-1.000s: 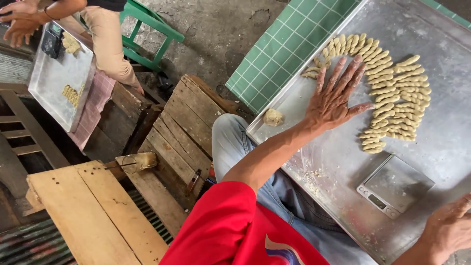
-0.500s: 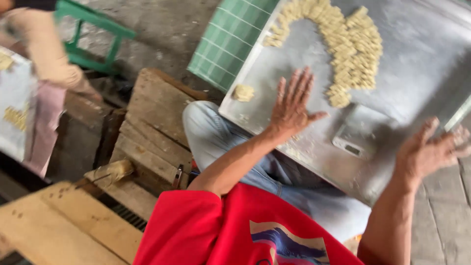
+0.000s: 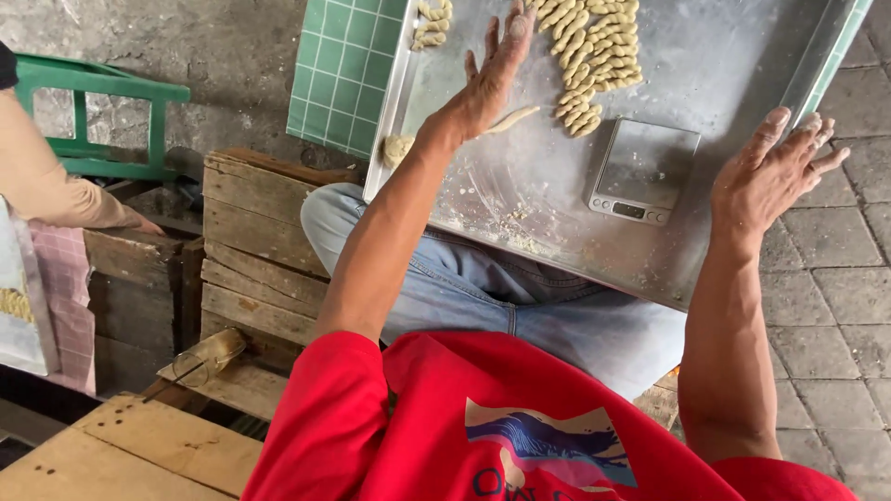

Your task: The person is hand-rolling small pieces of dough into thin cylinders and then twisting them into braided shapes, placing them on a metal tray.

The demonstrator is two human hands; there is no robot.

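Observation:
A large metal tray [image 3: 520,204] rests across my lap. My left hand [image 3: 492,83] lies flat on it with fingers spread, its heel over a thin rolled strip of dough [image 3: 515,118]. A pile of twisted dough pieces [image 3: 599,56] sits just right of that hand. Below the pile is a small grey digital scale [image 3: 640,172]. My right hand [image 3: 775,172] hovers open at the tray's right edge beside the scale, holding nothing. A small lump of dough [image 3: 399,147] lies by the tray's left rim, and a few twisted pieces [image 3: 432,23] sit at the top.
A green checked cloth [image 3: 339,74] shows under the tray's left side. A wooden crate [image 3: 260,250] stands by my knee, with a green stool [image 3: 93,121] behind it. Another person's arm [image 3: 46,190] and a second tray [image 3: 14,315] are at far left. A wooden bench [image 3: 130,455] is lower left.
The view has swung so the tray sits higher and more central. My left hand slid up the tray onto a dough strip. My right hand rose to the tray's right edge.

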